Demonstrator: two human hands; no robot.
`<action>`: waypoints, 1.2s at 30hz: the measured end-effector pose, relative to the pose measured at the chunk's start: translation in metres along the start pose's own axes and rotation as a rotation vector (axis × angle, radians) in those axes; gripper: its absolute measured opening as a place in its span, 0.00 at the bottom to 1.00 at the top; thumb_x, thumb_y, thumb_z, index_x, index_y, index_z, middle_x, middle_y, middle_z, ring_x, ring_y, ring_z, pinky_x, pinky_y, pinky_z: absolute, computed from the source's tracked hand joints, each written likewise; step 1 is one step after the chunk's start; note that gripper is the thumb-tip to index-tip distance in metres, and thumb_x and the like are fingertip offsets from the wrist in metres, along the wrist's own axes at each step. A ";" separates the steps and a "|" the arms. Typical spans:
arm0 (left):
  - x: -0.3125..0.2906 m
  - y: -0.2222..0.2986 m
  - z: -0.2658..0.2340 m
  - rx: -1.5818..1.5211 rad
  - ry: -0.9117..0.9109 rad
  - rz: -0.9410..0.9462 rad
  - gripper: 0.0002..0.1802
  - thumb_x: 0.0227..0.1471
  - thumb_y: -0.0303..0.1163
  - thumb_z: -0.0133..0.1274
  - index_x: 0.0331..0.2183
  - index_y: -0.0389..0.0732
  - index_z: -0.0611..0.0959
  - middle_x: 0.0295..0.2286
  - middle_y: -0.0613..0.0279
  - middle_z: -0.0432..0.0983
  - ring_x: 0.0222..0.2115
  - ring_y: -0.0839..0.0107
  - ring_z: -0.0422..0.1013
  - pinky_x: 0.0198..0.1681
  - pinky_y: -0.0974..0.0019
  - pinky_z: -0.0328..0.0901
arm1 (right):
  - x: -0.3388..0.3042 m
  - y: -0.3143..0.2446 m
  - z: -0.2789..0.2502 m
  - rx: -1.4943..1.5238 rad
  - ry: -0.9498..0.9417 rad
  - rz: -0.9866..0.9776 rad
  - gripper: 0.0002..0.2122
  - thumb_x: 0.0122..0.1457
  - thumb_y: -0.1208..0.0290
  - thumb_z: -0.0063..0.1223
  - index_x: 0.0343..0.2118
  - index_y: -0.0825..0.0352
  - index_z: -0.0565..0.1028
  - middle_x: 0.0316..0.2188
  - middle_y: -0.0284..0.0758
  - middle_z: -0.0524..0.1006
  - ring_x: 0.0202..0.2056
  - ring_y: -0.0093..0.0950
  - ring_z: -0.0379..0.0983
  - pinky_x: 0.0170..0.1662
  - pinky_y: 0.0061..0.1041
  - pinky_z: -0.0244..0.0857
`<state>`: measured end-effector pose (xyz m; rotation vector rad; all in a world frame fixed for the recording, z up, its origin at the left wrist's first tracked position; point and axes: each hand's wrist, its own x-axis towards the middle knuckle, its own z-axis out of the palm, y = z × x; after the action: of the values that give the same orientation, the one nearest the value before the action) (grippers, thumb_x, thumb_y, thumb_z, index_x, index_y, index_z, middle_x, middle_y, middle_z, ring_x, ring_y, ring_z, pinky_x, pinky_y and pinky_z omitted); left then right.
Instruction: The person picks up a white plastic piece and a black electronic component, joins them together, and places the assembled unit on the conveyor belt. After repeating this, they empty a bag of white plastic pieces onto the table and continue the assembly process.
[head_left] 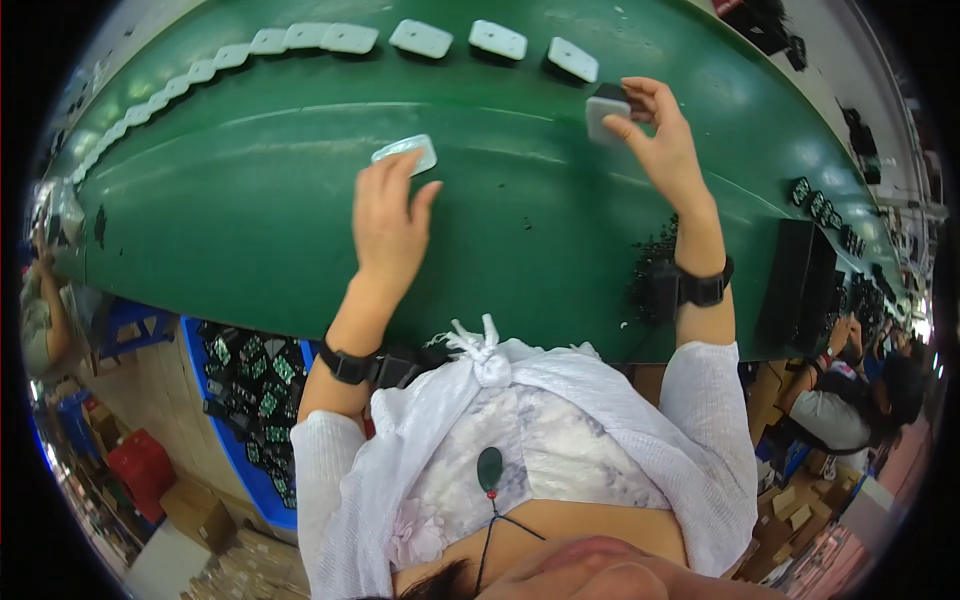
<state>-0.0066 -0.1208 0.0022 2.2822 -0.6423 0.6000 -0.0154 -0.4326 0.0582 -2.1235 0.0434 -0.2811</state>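
My right hand (665,145), at the far right of the green table, grips a small rounded case (606,115) between thumb and fingers. Its front is pale and one end is black. Farther left and nearer to me, my left hand (388,225) reaches over the table with thumb and fingers apart. Its fingertips lie over the near edge of a white rounded-rectangle piece (424,152); whether they press on it I cannot tell. Several similar white pieces (420,38) form a curved row along the far side, the closest to my right hand being a tilted one (573,60).
A blue bin (222,440) of dark parts with green boards stands at my lower left. On the right are a black box (800,280), a heap of small black bits (655,262) and dark parts (822,208). A co-worker (840,395) sits at the right; another person's arm shows at the far left.
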 end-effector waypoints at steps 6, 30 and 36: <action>-0.002 -0.012 -0.004 0.244 -0.218 -0.115 0.22 0.48 0.28 0.58 0.48 0.44 0.76 0.27 0.60 0.68 0.31 0.61 0.67 0.35 0.59 0.65 | 0.058 0.056 -0.052 -0.141 -0.223 0.108 0.15 0.52 0.77 0.57 0.45 0.63 0.75 0.39 0.31 0.76 0.44 0.25 0.71 0.48 0.24 0.66; 0.001 -0.005 -0.006 0.497 -0.441 -0.024 0.26 0.47 0.36 0.58 0.51 0.64 0.76 0.26 0.62 0.66 0.30 0.63 0.68 0.27 0.61 0.67 | 0.026 0.052 -0.078 -0.308 0.016 -0.046 0.14 0.59 0.65 0.54 0.46 0.64 0.75 0.42 0.31 0.76 0.42 0.23 0.71 0.48 0.23 0.63; -0.022 -0.014 -0.034 0.203 -0.441 0.082 0.20 0.47 0.29 0.58 0.45 0.50 0.79 0.39 0.53 0.69 0.38 0.58 0.68 0.41 0.59 0.65 | -0.050 0.056 -0.155 -0.300 0.210 0.153 0.12 0.59 0.65 0.54 0.44 0.64 0.77 0.36 0.28 0.78 0.39 0.20 0.72 0.46 0.22 0.64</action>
<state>-0.0232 -0.0816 0.0050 2.6162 -0.9221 0.2009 -0.0937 -0.5842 0.0815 -2.3636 0.3905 -0.4270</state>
